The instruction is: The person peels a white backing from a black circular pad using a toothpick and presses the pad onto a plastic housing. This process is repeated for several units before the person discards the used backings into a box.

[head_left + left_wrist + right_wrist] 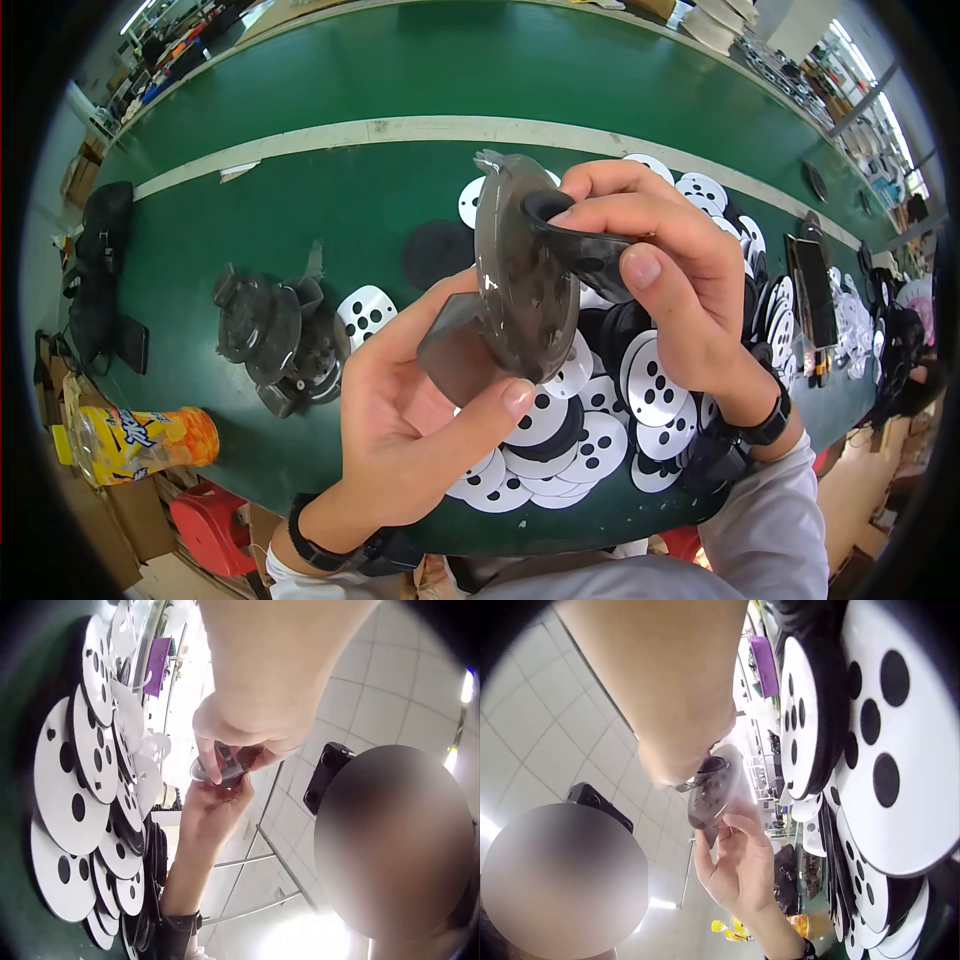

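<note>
A smoky translucent plastic part (520, 270), disc-shaped with holes, is held up edge-on above the table. My left hand (420, 410) grips a block-like projection on its left side, thumb at the lower edge. With thumb and fingers, my right hand (670, 260) pinches a dark flexible disc (600, 262), which is bent and curled against the part's right face. In the right wrist view the part (716, 787) shows several holes, the left hand (739, 870) below it and the right hand (686, 754) above. The left wrist view shows both hands meeting at the part (225, 769).
White discs with black holes (600, 445) and black discs lie piled under and right of the hands. More smoky parts (270, 335) sit at the left, near a yellow-labelled bottle (145, 440). A black round disc (437, 255) lies behind the left hand on the green table (300, 190).
</note>
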The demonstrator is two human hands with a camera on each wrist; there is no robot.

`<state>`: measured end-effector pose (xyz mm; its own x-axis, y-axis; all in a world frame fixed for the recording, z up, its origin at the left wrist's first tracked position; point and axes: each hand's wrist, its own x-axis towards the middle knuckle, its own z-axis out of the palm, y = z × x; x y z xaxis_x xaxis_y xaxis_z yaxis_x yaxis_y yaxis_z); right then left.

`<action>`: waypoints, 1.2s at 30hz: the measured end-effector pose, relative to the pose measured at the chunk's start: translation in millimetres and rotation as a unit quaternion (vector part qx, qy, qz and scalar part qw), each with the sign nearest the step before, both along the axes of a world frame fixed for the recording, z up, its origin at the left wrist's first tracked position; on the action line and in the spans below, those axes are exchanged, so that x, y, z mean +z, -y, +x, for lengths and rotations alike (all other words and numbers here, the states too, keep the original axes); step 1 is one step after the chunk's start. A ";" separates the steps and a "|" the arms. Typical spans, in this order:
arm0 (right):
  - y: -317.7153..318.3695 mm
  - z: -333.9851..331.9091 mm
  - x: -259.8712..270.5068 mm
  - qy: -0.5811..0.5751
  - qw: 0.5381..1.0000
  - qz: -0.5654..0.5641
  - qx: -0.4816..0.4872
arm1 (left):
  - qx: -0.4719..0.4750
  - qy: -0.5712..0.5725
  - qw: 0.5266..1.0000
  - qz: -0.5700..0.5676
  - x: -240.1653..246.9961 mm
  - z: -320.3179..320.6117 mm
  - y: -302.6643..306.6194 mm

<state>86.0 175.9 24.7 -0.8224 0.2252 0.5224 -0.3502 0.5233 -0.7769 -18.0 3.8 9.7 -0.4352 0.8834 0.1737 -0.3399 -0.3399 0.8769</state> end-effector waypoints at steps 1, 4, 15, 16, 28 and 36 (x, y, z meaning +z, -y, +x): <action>0.2 -0.4 0.1 0.002 1.000 0.000 0.002 | -0.006 0.001 1.000 0.012 -0.3 0.2 0.0; -0.3 -0.5 0.2 0.003 1.000 -0.004 -0.002 | -0.008 0.006 1.000 0.024 -0.6 1.7 1.0; -2.3 0.2 3.2 -0.009 0.999 0.053 -0.006 | -0.014 0.005 0.999 0.041 -4.4 -1.0 -0.7; -1.9 0.2 3.7 -0.009 0.999 0.053 -0.006 | -0.020 -0.003 0.999 0.050 -5.7 -1.7 -1.3; 0.2 10.1 25.8 0.050 0.968 0.227 -0.092 | -0.037 -0.051 0.998 0.030 -4.4 -4.5 -4.1; -4.8 5.1 16.2 -0.084 0.955 0.270 -0.084 | -0.032 -0.063 0.996 0.046 -9.0 -3.1 -4.2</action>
<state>91.1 180.7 40.9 -0.6922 0.0070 0.7217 -0.3218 0.8920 -0.3173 -21.0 8.1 0.6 -0.3486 0.8866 0.3040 -0.2527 -0.4013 0.8804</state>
